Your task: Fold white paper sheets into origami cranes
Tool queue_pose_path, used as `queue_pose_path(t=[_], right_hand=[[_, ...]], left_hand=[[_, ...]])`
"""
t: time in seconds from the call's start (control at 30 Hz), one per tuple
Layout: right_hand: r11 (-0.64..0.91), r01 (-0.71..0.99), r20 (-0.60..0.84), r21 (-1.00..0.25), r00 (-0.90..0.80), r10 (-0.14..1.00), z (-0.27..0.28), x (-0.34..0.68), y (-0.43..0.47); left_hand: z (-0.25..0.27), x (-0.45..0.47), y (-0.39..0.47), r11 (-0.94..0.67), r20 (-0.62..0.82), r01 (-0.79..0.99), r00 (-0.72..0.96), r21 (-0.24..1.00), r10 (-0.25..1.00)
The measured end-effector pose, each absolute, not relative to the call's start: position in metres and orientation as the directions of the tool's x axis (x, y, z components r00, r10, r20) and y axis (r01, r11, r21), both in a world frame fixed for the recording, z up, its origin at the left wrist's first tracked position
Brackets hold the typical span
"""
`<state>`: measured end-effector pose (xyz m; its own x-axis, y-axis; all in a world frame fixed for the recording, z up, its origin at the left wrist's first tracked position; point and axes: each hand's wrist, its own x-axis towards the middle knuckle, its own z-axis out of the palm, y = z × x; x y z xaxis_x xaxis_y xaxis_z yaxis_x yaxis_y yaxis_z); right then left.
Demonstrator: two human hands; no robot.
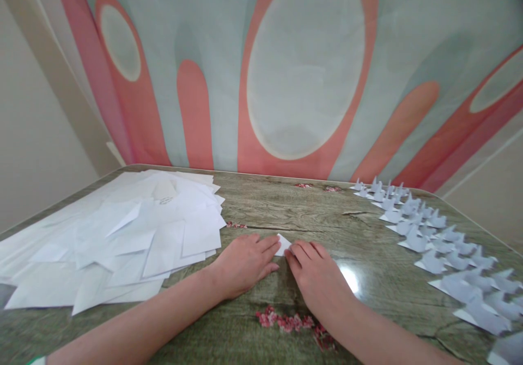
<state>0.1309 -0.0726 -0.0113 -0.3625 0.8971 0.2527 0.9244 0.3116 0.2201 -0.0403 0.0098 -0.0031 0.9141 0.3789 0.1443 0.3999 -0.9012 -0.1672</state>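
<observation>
A small piece of folded white paper (283, 244) lies on the table between my two hands. My left hand (245, 264) rests flat on the tabletop, its stretched fingertips touching the paper's left side and its thumb apart from them. From the other side, the bent fingers of my right hand (316, 272) close on the paper's right corner. Part of the paper is hidden under the fingers, so its full shape does not show.
Loose white paper sheets (134, 234) lie in a wide, overlapping pile at left. Along the right edge stand rows of folded white paper birds (433, 261). The wood-patterned table (261, 204) has printed pink flowers and meets a patterned pink and grey backdrop (220, 109).
</observation>
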Motion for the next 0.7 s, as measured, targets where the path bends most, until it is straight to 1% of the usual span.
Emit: queue_pose_path(t=[0.17,0.27,0.5,0.63,0.7], right_hand=[[0.257,0.925,0.168,0.279,-0.310,0.936,0.000,0.136,-0.077],[0.233,0.925,0.150,0.299,-0.287,0.946,0.003,0.138,-0.078],[0.228,0.941,0.097,0.251,-0.258,0.961,0.013,0.151,-0.075],[0.173,0.954,0.142,0.243,-0.211,0.967,0.017,0.154,-0.073],[0.198,0.956,0.185,0.217,-0.240,0.953,0.012,0.150,-0.071]], left_hand=[[-0.002,-0.041,0.009,-0.897,0.147,0.400,0.914,-0.188,0.377],[-0.002,-0.041,0.009,-0.900,0.153,0.398,0.915,-0.180,0.374],[-0.004,-0.042,0.010,-0.903,0.152,0.404,0.911,-0.149,0.383],[-0.003,-0.042,0.010,-0.903,0.151,0.405,0.910,-0.140,0.385],[-0.001,-0.041,0.009,-0.905,0.149,0.402,0.912,-0.137,0.382]])
